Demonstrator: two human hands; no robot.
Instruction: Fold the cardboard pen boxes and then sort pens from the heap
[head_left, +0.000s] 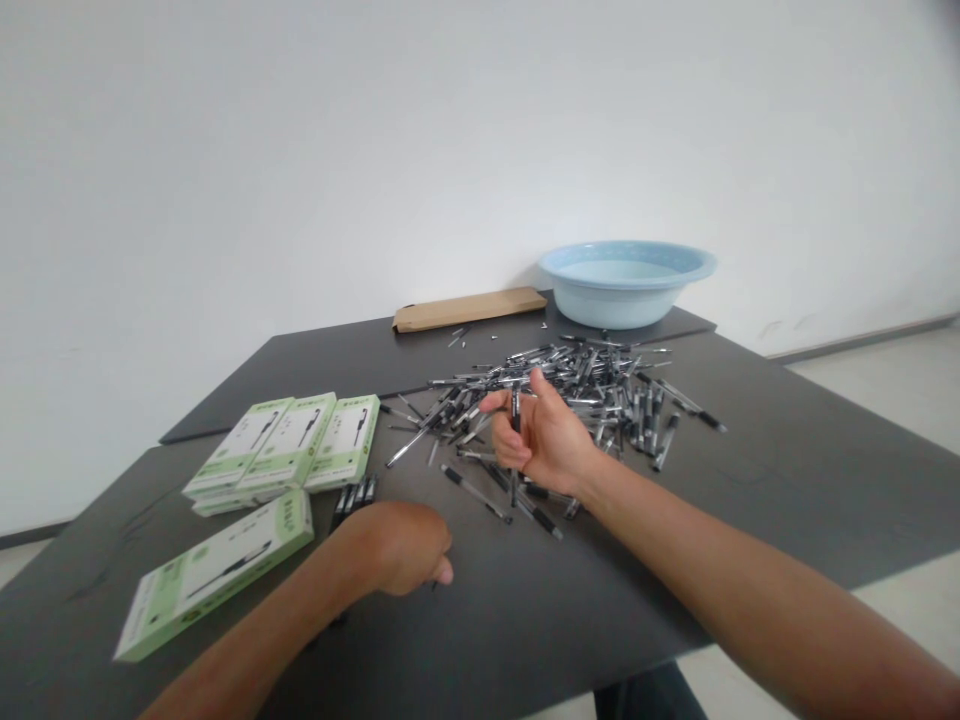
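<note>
My right hand point(544, 430) is over the near edge of a large heap of pens point(585, 375). Its fingers are closed round one dark, clear-barrelled pen point(515, 410), held upright. Lower and to the left, my left hand point(409, 548) is curled with its back to the camera; a small dark tip shows beneath its fingers, but what it holds is hidden. Beside and partly behind that hand lies a row of pens point(355, 497). Green and white pen boxes point(300, 440) are stacked at the left, and one separate box point(217, 570) lies nearer, at a slant.
A light blue basin point(628, 300) stands at the back right of the dark table point(787, 450). Left of it lies a flat brown cardboard piece point(469, 310) near the wall. A few small bits and thin pieces are scattered before the cardboard.
</note>
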